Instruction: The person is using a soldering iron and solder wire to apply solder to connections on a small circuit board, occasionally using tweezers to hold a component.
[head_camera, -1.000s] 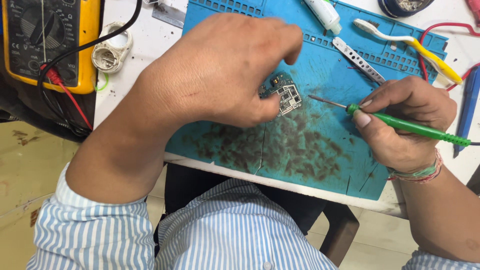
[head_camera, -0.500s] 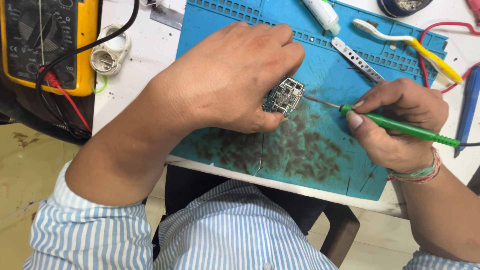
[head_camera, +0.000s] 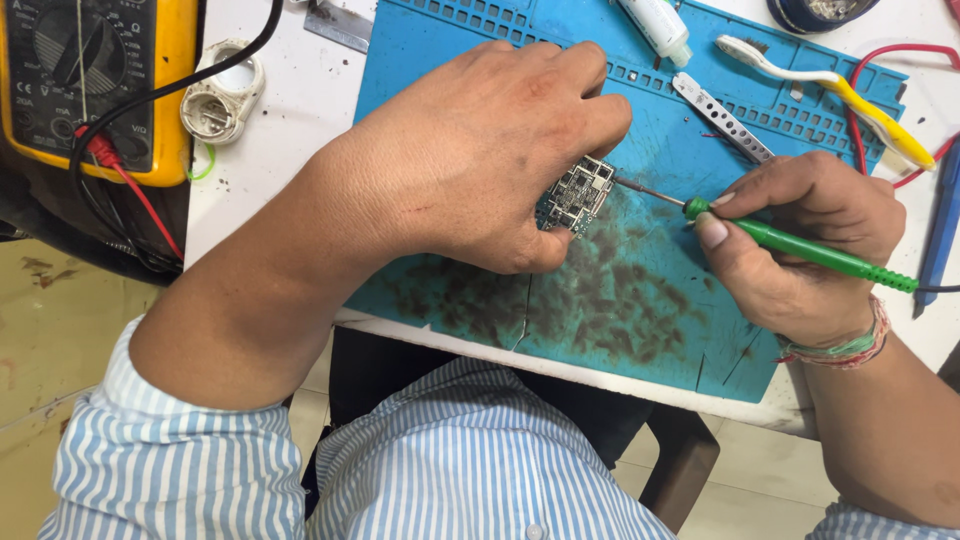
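The small circuit board (head_camera: 577, 193) sits near the middle of the blue work mat (head_camera: 640, 330), tipped up on edge rather than lying flat, its grid of metal shields facing the right. The left hand (head_camera: 480, 160) arches over it from the mat's left side, fingers curled together, pinching the board between thumb and fingertips. From the right, the thin metal tip of the green-handled soldering iron (head_camera: 800, 250) touches the board's right edge. The right hand (head_camera: 800, 250) grips that handle like a pen, thumb and fingers closed round it, a thread bracelet (head_camera: 845, 348) at the wrist.

Further out on the mat, toward its far edge, lie a perforated metal strip (head_camera: 722, 117), a white tube (head_camera: 655, 28) and a white-and-yellow toothbrush (head_camera: 825, 85). The near part of the mat is smeared with dark stains. Off the mat's left edge, on the white table (head_camera: 270, 140), are a white round fitting (head_camera: 222, 95) and a yellow multimeter (head_camera: 95, 85) with red and black leads.

The risk I'd watch: the board is only held by fingertips, so sideways pressure from the tip could make it twist or slip, and the tip could skate across neighbouring parts. The left fingertips also lie very near the tip; if it is hot, a slip would mean a burn.
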